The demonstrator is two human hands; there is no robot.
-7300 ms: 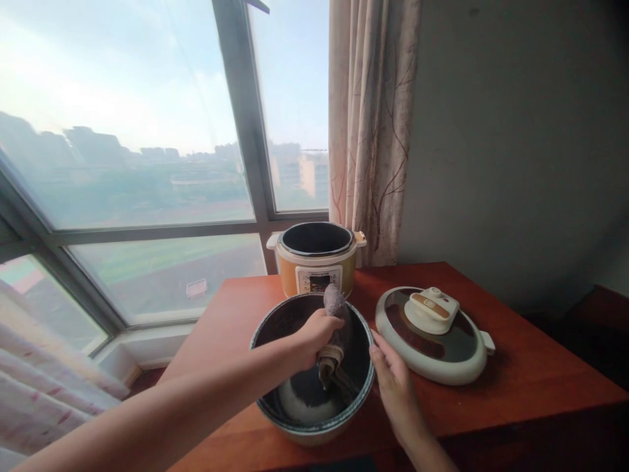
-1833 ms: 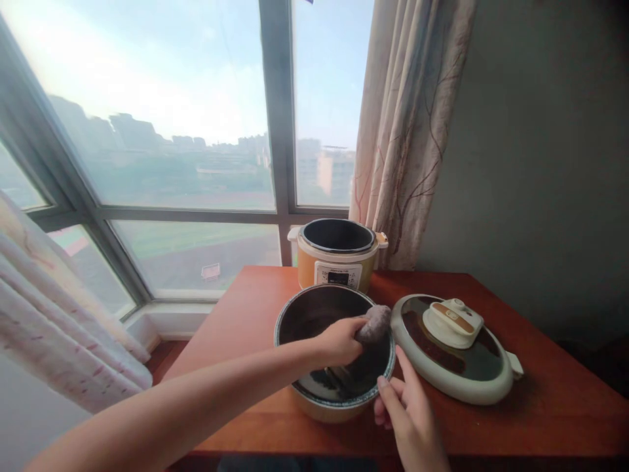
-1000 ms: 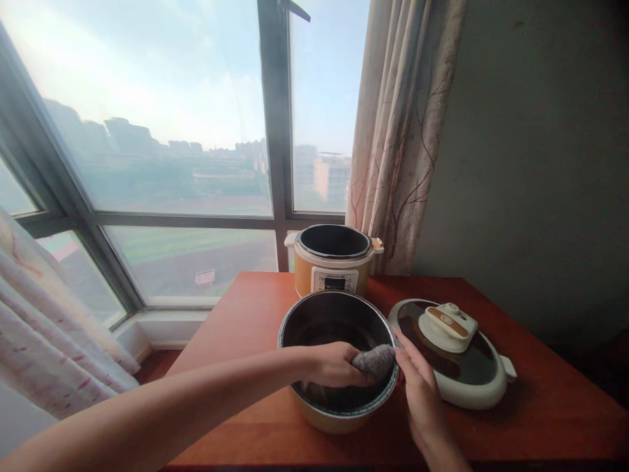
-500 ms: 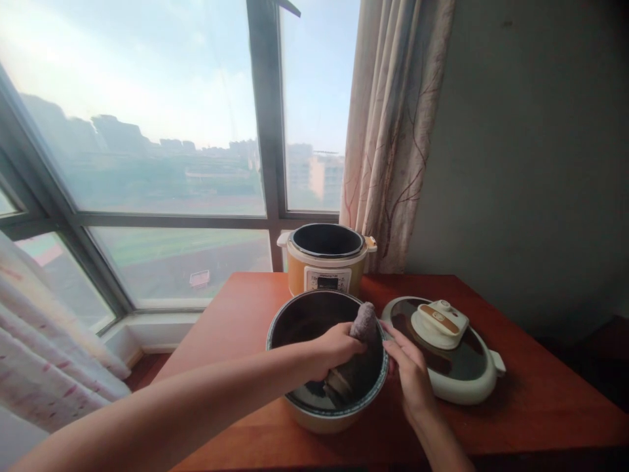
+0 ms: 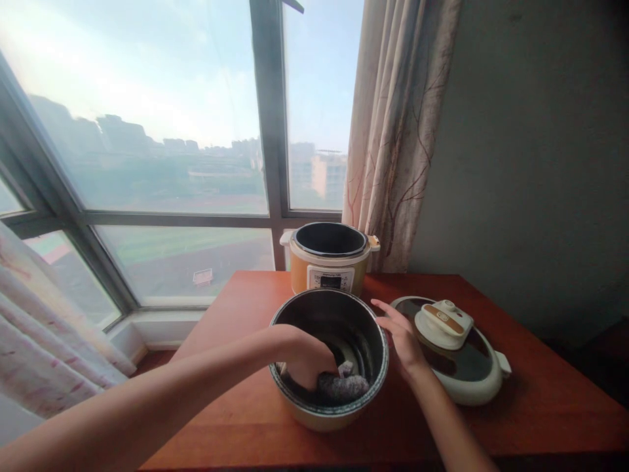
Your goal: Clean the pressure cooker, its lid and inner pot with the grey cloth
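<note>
A deep inner pot (image 5: 322, 419), dark inside with a tan outside, stands upright on the table. My left hand (image 5: 307, 360) reaches down into it, closed on a grey cloth (image 5: 344, 388) that lies against the pot's near inner wall. The fingertips of that hand are hidden behind the hand and the cloth. At the pot's right rim is my right hand (image 5: 403, 337), its fingers stretched out and apart. The fingertips are at or just beside the rim; firm contact is hard to make out.
Behind the pot stands an electric pressure cooker (image 5: 330, 262) with a control panel. Its lid (image 5: 455, 360), with a cream knob, lies to the right on the reddish wooden table (image 5: 531, 393). A window (image 5: 171, 164) and a curtain (image 5: 398, 144) are at the back.
My left hand has moved the cloth from the right inner wall down to the near bottom of the pot. My right hand's fingers have loosened from the rim and spread.
</note>
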